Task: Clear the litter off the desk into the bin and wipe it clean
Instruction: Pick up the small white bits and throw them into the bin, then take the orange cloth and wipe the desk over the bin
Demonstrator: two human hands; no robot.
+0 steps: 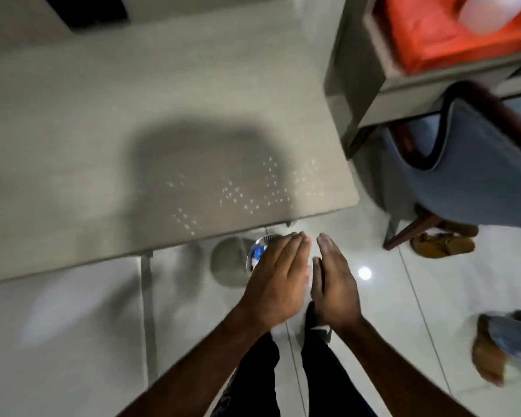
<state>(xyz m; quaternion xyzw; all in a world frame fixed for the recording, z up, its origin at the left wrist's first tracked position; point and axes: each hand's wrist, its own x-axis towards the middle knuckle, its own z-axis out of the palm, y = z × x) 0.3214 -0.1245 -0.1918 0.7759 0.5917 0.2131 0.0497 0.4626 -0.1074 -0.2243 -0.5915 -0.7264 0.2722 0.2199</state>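
The grey desk (103,130) fills the upper left, with small bright specks scattered near its front right corner. Just past the desk's front edge, a round silver bin (257,251) stands on the floor with something blue inside; my left hand (275,275) covers most of it. My right hand (334,284) is beside the left one, palms facing each other, fingers straight and together. Both hands hover above the bin, and neither holds anything that I can see. A pale blur shows between the palms.
A blue padded chair (469,164) with a dark wooden frame stands to the right of the desk. A shelf unit holding an orange bag (433,28) is at top right. Sandals (442,243) lie on the glossy tiled floor. Another person's foot (494,350) is at right.
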